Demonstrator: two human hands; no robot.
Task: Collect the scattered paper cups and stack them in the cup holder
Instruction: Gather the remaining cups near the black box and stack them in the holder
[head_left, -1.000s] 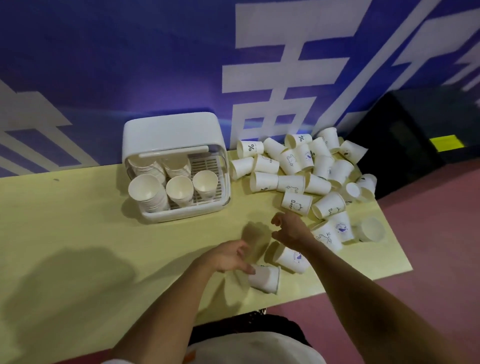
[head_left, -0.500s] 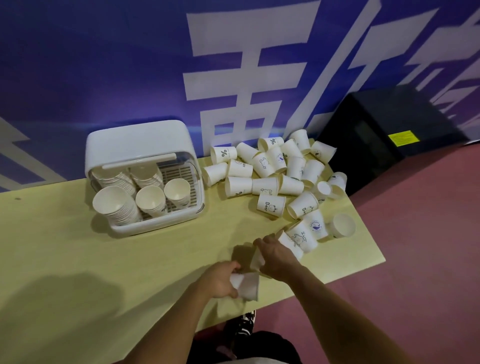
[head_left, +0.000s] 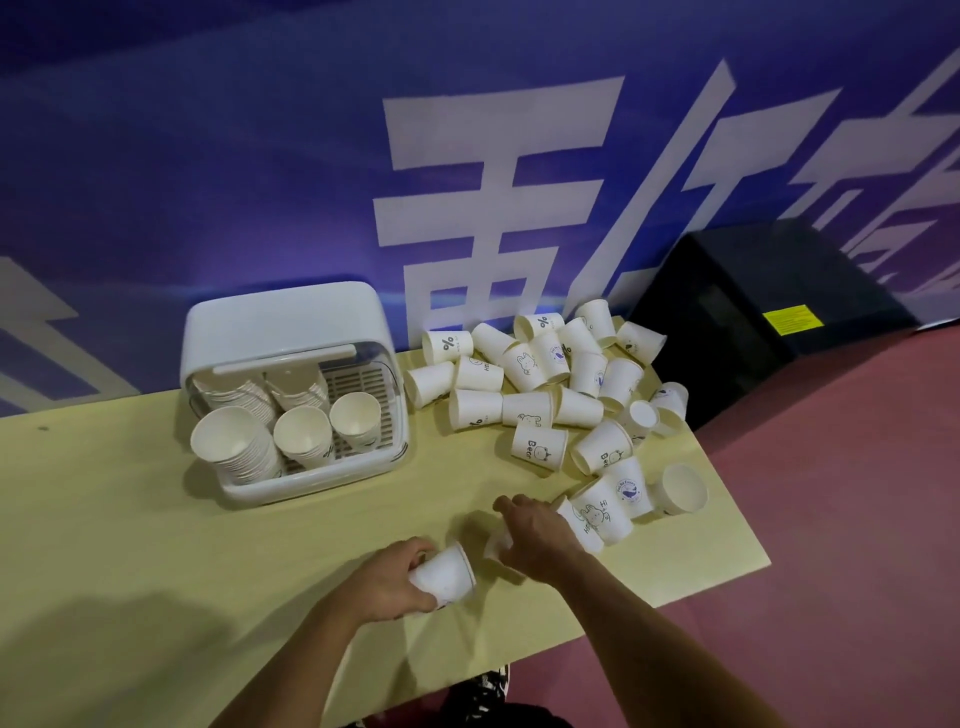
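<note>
My left hand (head_left: 388, 582) grips a white paper cup (head_left: 447, 574) lying on its side near the table's front edge. Just to its right, my right hand (head_left: 535, 538) covers and grips a second paper cup (head_left: 500, 543), mostly hidden under the fingers. A pile of several scattered paper cups (head_left: 550, 395) lies at the table's right end, some printed with small figures. The white cup holder (head_left: 291, 395) stands at the back left of the pile, its lid open, with three stacks of cups leaning in its tray.
The pale yellow table (head_left: 130, 545) ends close to the right of the cups, above a red floor (head_left: 857, 519). A black box (head_left: 753, 301) stands beyond the table's right corner. A blue printed wall runs behind.
My left hand has turned its cup onto its side and holds it more fully. My right hand has stayed on the second cup. The camera has shifted slightly.
</note>
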